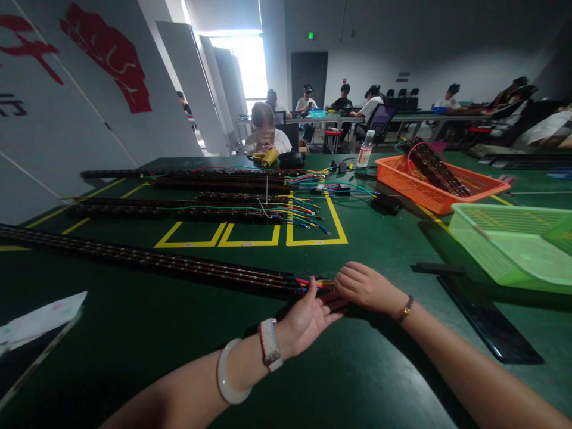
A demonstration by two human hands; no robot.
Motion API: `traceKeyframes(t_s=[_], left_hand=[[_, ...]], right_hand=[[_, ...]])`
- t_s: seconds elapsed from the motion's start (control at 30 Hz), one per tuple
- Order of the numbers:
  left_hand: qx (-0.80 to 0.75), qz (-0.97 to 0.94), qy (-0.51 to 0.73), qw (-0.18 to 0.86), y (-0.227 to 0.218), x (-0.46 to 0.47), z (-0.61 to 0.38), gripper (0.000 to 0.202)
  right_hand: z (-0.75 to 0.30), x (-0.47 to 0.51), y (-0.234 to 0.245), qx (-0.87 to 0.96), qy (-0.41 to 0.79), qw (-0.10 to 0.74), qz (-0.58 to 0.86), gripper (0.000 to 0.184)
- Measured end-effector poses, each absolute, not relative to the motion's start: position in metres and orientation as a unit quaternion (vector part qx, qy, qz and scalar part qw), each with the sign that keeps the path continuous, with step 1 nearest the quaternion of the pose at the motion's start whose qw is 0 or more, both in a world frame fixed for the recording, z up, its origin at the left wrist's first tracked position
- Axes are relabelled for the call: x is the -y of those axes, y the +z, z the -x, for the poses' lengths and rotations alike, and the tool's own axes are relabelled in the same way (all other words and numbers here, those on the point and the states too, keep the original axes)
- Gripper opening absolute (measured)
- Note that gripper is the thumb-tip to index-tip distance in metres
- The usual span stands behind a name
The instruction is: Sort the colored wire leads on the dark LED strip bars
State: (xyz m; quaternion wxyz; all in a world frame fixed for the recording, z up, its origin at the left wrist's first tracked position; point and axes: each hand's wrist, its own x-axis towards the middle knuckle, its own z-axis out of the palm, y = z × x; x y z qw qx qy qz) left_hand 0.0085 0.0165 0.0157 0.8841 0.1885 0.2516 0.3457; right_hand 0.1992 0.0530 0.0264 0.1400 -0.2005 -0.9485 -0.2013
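A long black wire harness [187, 262] lies across the green table from the left edge to the middle. Its colored wire ends [324, 284] stick out between my hands. My left hand [308, 319] is open, palm turned up, its fingers stretched under the wires and its thumb standing in front of them. Closed over the tips of those wires is my right hand [364, 286], its fingers bent down and touching the left fingertips. The very ends are hidden inside the right hand.
More harnesses [179, 208] with ring-ended wires lie behind yellow tape outlines [248, 243]. An orange basket [440, 205] holds a coiled harness; a green basket [513, 268] and a dark phone [491, 325] are at right. Behind stand a bottle [365, 150] and a seated person [267, 131].
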Motion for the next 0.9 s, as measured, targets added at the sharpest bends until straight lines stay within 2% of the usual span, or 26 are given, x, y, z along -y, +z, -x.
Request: traceKeyframes(t_s=[0.2,0.33,0.5,0.67,0.9], left_hand=[[-0.253,-0.187,0.353,0.881,0.010,-0.017,-0.009,0.056],[-0.256,-0.199,0.341,0.882,0.006,-0.019,-0.009,0.063],[-0.254,-0.198,0.351,0.879,0.008,-0.019,-0.009,0.060],[-0.282,-0.182,0.370,0.866,0.012,-0.016,-0.011,0.053],[-0.280,-0.175,0.365,0.871,0.013,-0.016,-0.011,0.054]], right_hand=[[-0.197,-0.055,0.025,0.954,-0.153,0.149,0.211,0.025],[-0.191,-0.057,0.021,0.935,-0.065,0.192,0.292,0.028],[-0.183,-0.061,0.014,0.846,0.187,0.276,0.415,0.034],[-0.180,-0.071,0.004,0.726,0.407,0.322,0.451,0.035],[-0.170,-0.092,-0.004,0.648,0.465,0.396,0.456,0.037]])
